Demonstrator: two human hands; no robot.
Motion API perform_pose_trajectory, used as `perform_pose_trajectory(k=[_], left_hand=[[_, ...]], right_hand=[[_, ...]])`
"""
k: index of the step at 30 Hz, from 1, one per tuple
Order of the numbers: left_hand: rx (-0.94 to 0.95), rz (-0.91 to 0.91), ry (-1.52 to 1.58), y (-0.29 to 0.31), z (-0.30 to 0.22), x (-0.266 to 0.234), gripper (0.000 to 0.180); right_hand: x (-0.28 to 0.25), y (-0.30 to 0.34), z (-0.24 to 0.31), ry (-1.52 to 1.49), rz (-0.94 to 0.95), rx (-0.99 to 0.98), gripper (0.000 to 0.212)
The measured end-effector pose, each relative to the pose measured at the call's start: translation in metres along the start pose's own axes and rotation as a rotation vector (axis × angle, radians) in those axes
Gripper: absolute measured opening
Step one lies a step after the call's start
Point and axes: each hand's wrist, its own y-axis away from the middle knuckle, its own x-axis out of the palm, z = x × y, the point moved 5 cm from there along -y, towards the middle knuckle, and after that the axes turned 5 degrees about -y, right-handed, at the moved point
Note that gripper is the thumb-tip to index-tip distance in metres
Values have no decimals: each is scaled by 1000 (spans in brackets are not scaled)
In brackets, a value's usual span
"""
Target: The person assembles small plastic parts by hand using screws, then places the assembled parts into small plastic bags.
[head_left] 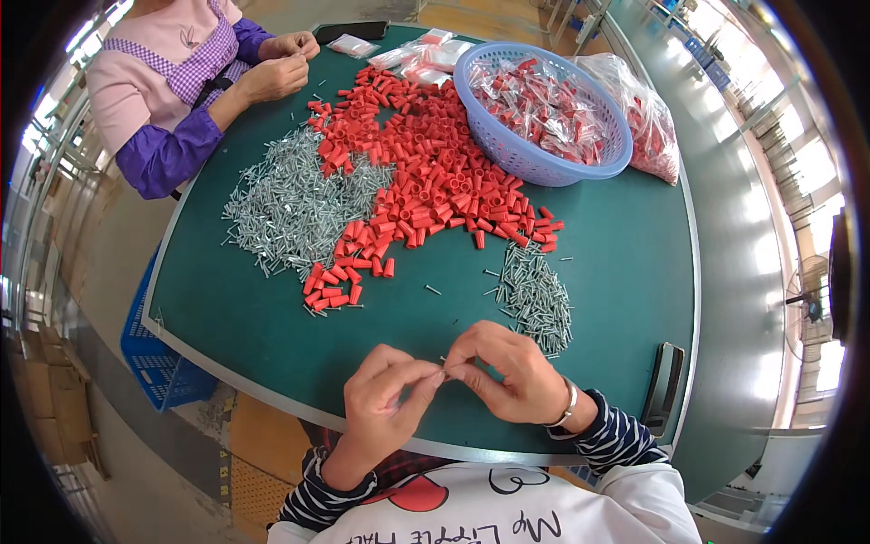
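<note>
Green tabletop (245, 335), one, pale metal edging, filling the middle of the frame before you. Your left hand (385, 399), at lower centre, had thumb and forefinger closed in a pinch; your right hand (507, 372), just beside it, had its tips drawn together likewise, the two pinches meeting. Whether anything lay between them was too small to tell. Red sleeves (444, 172), tapered and hollow, many, lay loose across the upper centre, with a few spilling toward you. Silver screws, larger heap (290, 208), lay left of centre, touching the sleeves; smaller heap (537, 299), right of centre, near your right hand; single screw (433, 290) between the two heaps. Blue basket (544, 172), perforated, upper right of centre, held clear packets (544, 109) with red contents; a bulging clear bag (648, 131) of red pieces stood just beside it. Flat dark object (664, 385), one, lay at the table's lower right. Co-worker (177, 150) in purple sleeves, upper left, had both hands (281, 77) together over the table's edge. Room: blue crate (168, 363), on the floor at left; cartons (54, 408), lower left; fan (807, 304), far right, before bright windows (829, 227).
</note>
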Motion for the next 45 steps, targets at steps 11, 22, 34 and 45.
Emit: perform_pose_trajectory(k=[11, 22, 34, 45], left_hand=[[-324, -146, 293, 6, 28, -17, 22], [-185, -240, 244, 3, 11, 8, 31], [-565, -165, 689, 18, 33, 21, 45], [-385, -42, 742, 20, 30, 33, 60]], right_hand=[[-146, -49, -13, -9, -830, -80, 13], [37, -7, -2, -43, 5, 110, 33], [37, 4, -5, 77, -165, 64, 22], [44, 14, -11, 229, -102, -94, 27]])
